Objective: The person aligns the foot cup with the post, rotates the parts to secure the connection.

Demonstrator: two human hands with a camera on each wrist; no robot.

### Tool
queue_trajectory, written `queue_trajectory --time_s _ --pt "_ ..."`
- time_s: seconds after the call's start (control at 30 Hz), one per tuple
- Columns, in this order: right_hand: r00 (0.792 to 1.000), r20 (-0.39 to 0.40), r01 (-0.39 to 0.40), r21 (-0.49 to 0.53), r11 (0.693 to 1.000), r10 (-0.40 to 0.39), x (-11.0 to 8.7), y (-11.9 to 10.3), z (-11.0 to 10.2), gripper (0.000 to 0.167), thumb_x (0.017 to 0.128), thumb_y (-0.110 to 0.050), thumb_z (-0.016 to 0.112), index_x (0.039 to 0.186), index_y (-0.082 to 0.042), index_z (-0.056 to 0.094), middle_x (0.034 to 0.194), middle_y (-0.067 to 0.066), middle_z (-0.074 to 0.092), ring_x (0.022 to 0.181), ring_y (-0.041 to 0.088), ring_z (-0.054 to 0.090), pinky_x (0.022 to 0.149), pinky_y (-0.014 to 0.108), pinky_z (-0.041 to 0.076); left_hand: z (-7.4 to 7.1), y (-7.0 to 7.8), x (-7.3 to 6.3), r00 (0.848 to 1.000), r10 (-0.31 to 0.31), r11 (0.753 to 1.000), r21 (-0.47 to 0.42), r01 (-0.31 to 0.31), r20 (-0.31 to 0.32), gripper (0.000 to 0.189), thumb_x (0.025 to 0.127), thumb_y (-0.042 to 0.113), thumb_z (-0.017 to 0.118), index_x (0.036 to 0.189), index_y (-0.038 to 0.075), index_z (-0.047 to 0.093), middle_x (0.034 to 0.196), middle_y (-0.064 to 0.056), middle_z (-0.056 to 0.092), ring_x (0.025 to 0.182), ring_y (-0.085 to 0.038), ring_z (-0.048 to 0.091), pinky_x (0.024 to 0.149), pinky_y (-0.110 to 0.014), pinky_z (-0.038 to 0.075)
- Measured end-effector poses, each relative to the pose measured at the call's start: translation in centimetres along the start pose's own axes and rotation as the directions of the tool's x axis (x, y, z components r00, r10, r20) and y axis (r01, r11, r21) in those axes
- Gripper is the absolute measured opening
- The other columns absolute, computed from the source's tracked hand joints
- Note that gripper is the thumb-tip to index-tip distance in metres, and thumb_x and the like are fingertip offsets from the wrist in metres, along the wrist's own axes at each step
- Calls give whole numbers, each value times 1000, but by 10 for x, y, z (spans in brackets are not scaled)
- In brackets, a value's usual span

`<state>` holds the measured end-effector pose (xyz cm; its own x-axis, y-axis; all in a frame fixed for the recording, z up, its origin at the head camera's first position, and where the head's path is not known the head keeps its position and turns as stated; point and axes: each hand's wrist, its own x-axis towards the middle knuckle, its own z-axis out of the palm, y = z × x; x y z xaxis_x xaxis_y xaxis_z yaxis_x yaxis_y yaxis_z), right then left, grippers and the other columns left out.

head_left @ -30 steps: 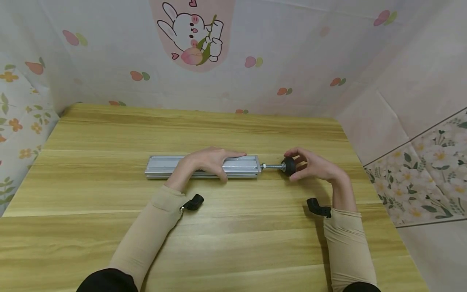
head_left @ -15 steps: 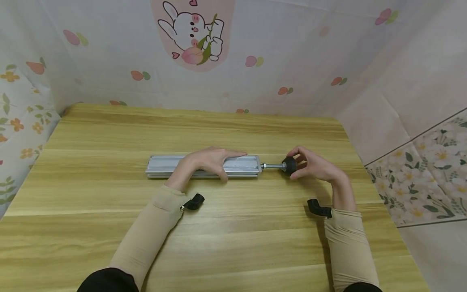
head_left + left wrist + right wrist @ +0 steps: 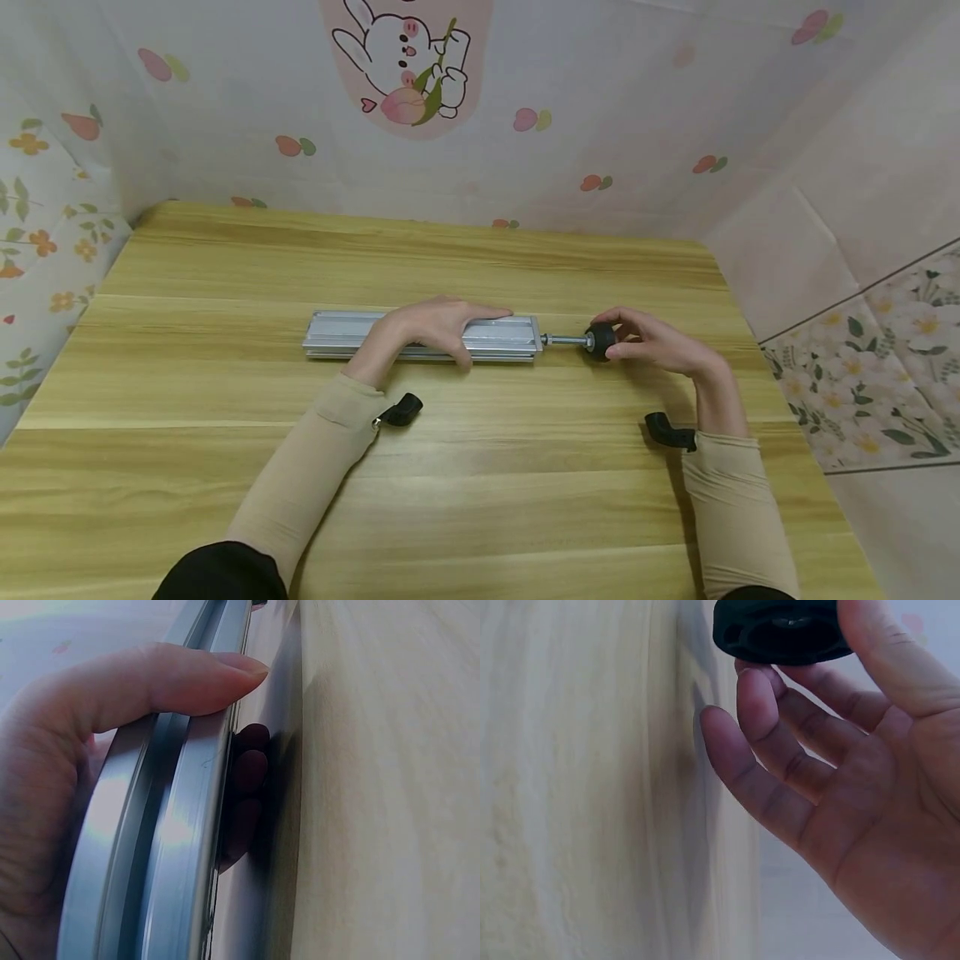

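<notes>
A silver aluminium profile (image 3: pixel 501 333) lies lengthwise across the middle of the table. My left hand (image 3: pixel 435 325) grips it from above; in the left wrist view the thumb lies across the grooved side of the profile (image 3: pixel 187 802), with several fingertips showing on its far side. From the profile's right end a threaded rod (image 3: pixel 567 340) sticks out, ending in a round black levelling foot (image 3: pixel 599 342). My right hand (image 3: pixel 658 342) pinches this foot between thumb and fingers. In the right wrist view, the underside of the foot (image 3: pixel 754 646) shows at the top, and some fingers hang off it.
The wood-grain table (image 3: pixel 480 500) stretches around the profile. Behind it hangs a pale printed curtain (image 3: pixel 420 175), and a floral sheet (image 3: pixel 892 358) covers the right side. A black wrist camera (image 3: pixel 401 410) sits on the left cuff, another black camera (image 3: pixel 667 432) on the right.
The head view has shifted slightly. The right thumb and fingers, looser around the black levelling foot earlier, now pinch it. The left hand keeps its hold on the profile.
</notes>
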<state>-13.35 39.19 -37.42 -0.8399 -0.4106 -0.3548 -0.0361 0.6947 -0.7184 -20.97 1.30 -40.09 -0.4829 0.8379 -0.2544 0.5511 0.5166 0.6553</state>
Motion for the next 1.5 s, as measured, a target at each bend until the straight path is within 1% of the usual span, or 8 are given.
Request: queue_trajectory --time_s 0.23,0.43,0.67,1.0,1.2,1.3,1.4,1.5 --pt "999 23 31 -9 999 -30 1 4 -4 50 99 -19 68 145 -8 51 142 16 56 117 19 60 93 24 52 0 1 -1 1000 16 1000 -4 -16 16 109 69 18 80 163 34 28 162 3 43 67 -13 34 82 -36 43" --pt "998 17 57 50 997 -58 5 7 -4 67 87 -10 80 145 -6 46 147 18 50 120 16 59 99 30 53 1 -1 -2 1000 13 1000 14 -13 6 109 69 19 81 163 36 28 161 3 44 72 -14 39 82 -35 43" --pt "999 7 38 113 993 -40 11 5 -3 63 81 -9 85 134 -2 50 137 21 54 111 15 67 92 25 56 1 -3 -3 1000 24 1000 19 -24 -8 110 67 19 79 163 33 29 155 4 50 68 -13 33 75 -33 40" --pt "998 -7 55 46 997 -54 6 10 -6 46 92 -12 75 134 -4 55 125 12 63 105 10 63 89 24 52 1 -1 -1 1000 29 1000 10 -29 -6 109 67 18 78 163 33 30 150 3 53 64 -12 28 67 -32 35" --pt "999 11 44 5 999 -44 5 10 -8 45 99 -16 66 141 -3 53 120 13 63 99 13 62 85 25 52 0 0 -1 1000 25 1000 20 -24 -3 109 67 18 79 163 33 30 159 3 47 71 -13 37 77 -33 41" --pt "999 25 43 -14 999 -42 4 10 -8 46 102 -16 62 145 -1 51 113 14 64 92 19 64 83 28 54 -1 1 0 1000 23 1000 20 -23 -6 108 67 18 79 163 33 30 163 4 43 88 -17 48 87 -35 44" --pt "999 31 45 -11 999 -45 4 10 -9 48 102 -18 62 146 -1 51 109 15 65 89 24 67 82 31 55 0 1 -1 1000 19 1000 19 -18 -7 108 68 18 79 163 33 30 163 4 42 101 -20 50 91 -36 45" --pt "998 18 63 0 998 -63 3 12 -8 53 100 -16 66 148 -3 49 123 16 64 98 19 66 86 29 55 0 1 -1 1000 14 1000 20 -14 -3 108 68 18 79 163 34 30 163 3 43 92 -19 49 88 -35 45"
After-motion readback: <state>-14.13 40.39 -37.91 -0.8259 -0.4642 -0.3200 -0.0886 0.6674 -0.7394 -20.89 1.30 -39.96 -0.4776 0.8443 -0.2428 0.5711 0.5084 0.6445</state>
